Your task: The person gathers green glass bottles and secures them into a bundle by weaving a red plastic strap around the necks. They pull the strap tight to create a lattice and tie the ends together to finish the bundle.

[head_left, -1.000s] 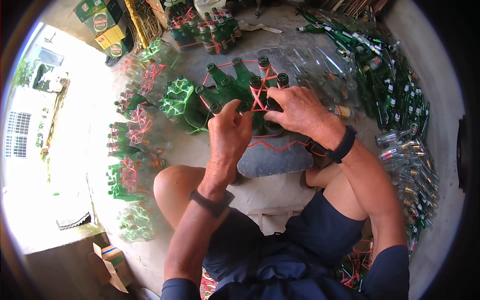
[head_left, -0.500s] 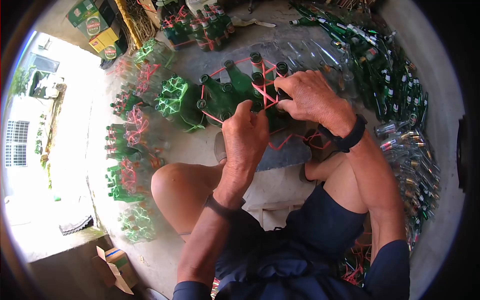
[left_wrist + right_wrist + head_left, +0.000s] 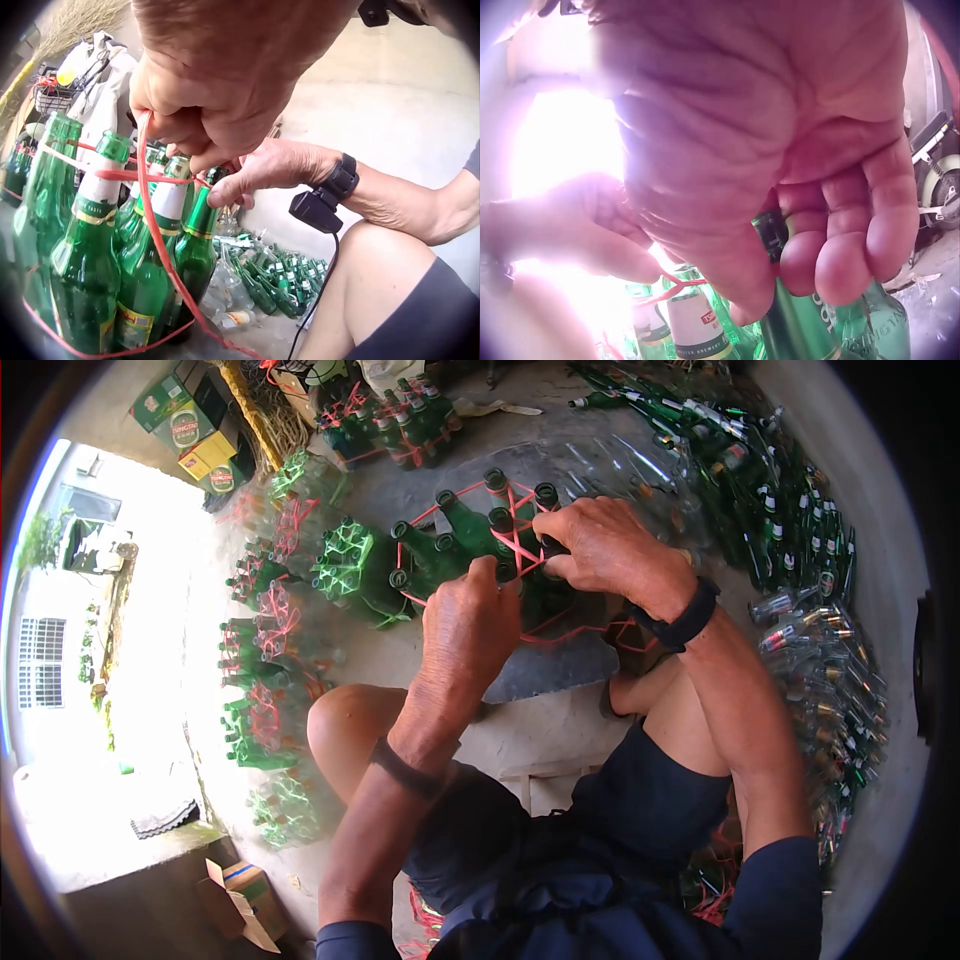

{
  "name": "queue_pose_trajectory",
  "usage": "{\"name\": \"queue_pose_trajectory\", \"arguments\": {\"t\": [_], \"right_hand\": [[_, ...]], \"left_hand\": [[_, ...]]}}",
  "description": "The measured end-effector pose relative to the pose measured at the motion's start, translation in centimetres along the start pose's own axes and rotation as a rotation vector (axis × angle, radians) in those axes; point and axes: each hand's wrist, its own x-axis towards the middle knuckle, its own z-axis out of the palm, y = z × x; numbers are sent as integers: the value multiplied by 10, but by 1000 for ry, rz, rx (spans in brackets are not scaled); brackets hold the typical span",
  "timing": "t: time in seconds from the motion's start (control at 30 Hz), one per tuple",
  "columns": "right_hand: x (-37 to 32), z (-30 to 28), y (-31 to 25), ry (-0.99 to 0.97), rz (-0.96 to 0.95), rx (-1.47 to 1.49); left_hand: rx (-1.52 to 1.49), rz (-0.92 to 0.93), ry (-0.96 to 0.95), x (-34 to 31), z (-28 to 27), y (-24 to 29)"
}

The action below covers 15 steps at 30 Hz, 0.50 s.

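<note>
Currently, bottle bundle: green beer bottles (image 3: 470, 525) are standing upright and packed together above the dark mat (image 3: 550, 672), beyond its rounded near edge.
Left hand (image 3: 468, 625): fingers are curling inward and pinching the red string (image 3: 161, 232), which is hanging down in a strand.
Right hand (image 3: 615, 550): thumb and fingers are closing round the neck of one dark-topped bottle (image 3: 201, 217) at the bundle's side.
Glass: each bottle is probably feeling rigid, smooth, slippery if damp, and breakable when knocked; one alone is likely light, the whole bundle heavier and awkward.
Grip: the narrow neck just under the mouth is offering the surest hold; for the bundle, two opposite outer bottles are giving steadier support than the string.
String: it is looking soft and limp, needing tension to stay high on the necks.
Bottle count: at least nine mouths are showing; the left hand may be hiding more.
Other counts: two hands, one dark mat; loose green bottles (image 3: 800, 530) are overlapping too densely to count.
</note>
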Motion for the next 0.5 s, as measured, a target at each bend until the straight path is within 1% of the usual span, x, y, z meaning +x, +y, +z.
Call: {"name": "queue_pose_trajectory", "arguments": {"t": [0.07,0.13,0.17,0.23,0.3,0.37,0.43,0.5], "right_hand": [[-2,1,-1,-5,8,22],[-2,0,-3,3,2,12],[-2,0,-3,6,5,15],[-2,2,-3,16,-17,16],[-2,2,-2,9,-22,30],[-2,3,-1,2,-26,43],[-3,4,-2,12,-44,29],[-2,2,-3,-6,-32,24]], "left_hand": [[44,32,-30,3,-5,-1],[145,174,4,9,-8,-4],[148,177,1,12,-11,-4],[178,167,-112,20,-16,-1],[206,177,-97,27,-18,-1],[243,215,-152,35,-22,-3],[257,227,-160,43,-25,-3],[236,216,-243,50,-29,-1]]}}
